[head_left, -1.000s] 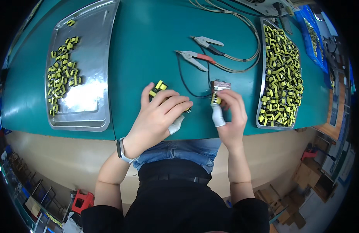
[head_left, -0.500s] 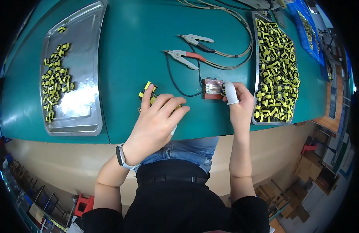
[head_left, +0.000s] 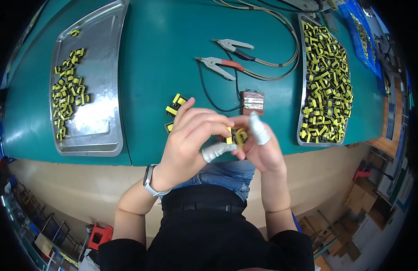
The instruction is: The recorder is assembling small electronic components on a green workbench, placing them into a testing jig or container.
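Observation:
My left hand [head_left: 182, 140], with a white cot on its thumb, pinches a small yellow-and-black transformer [head_left: 228, 135]. Close against it, my right hand [head_left: 268, 151], also with a white cot on its thumb, has its fingers around a second transformer [head_left: 241, 136], slightly blurred. The two hands meet above the near part of the table. Beside my left fingers lie more transformers [head_left: 176, 104] on the green mat, partly covered by the hand. Just beyond my right hand sits a reddish-brown block with metal plates [head_left: 253, 103], wired to the clips, with nothing on its plates.
On the left a metal tray [head_left: 100, 128] holds a loose group of transformers. A fuller metal tray [head_left: 301, 122] heaped with them stands on the right. Two grey clips, one black-sleeved [head_left: 235, 46] and one red-sleeved [head_left: 218, 65], lie behind with looping cables. A blue bin [head_left: 369, 63] stands far right.
My right hand has left the block with the transformer and moved left and nearer to meet my left hand. My left hand has shifted right, uncovering transformers on the mat.

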A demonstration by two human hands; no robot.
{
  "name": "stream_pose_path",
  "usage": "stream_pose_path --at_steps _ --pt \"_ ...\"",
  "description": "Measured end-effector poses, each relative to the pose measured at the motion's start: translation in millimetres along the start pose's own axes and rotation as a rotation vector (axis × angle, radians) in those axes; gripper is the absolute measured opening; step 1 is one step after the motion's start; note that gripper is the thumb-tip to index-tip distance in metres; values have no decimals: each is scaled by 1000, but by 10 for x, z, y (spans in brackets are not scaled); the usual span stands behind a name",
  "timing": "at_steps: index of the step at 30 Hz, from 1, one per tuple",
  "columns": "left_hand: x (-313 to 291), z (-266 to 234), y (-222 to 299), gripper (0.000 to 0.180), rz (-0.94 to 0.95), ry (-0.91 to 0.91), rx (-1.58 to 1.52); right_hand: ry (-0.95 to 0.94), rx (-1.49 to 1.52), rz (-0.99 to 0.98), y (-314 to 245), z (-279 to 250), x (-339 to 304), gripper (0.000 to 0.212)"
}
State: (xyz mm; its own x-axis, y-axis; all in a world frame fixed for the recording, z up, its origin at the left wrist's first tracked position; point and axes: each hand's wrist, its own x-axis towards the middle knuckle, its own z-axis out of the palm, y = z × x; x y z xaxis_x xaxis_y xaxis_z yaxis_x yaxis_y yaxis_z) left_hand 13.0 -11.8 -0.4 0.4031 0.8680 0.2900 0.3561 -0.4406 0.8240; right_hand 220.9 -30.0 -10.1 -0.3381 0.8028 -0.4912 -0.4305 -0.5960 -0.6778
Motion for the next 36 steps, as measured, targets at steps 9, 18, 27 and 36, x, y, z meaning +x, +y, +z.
stream_pose_path --at_steps 9,18,27,36 --pt "-15 -289 27 40 8 -189 276 303 -865 -740 -123 -213 71 26" --pt "-85 -400 -97 36 -22 -228 579 434 -1187 -848 -167 -333 52 28" --pt "-46 -338 -143 24 88 -273 515 450 -1220 -871 -142 -352 67 28" --pt "20 -207 -45 30 121 -244 479 485 -1207 -872 -134 -352 60 30"
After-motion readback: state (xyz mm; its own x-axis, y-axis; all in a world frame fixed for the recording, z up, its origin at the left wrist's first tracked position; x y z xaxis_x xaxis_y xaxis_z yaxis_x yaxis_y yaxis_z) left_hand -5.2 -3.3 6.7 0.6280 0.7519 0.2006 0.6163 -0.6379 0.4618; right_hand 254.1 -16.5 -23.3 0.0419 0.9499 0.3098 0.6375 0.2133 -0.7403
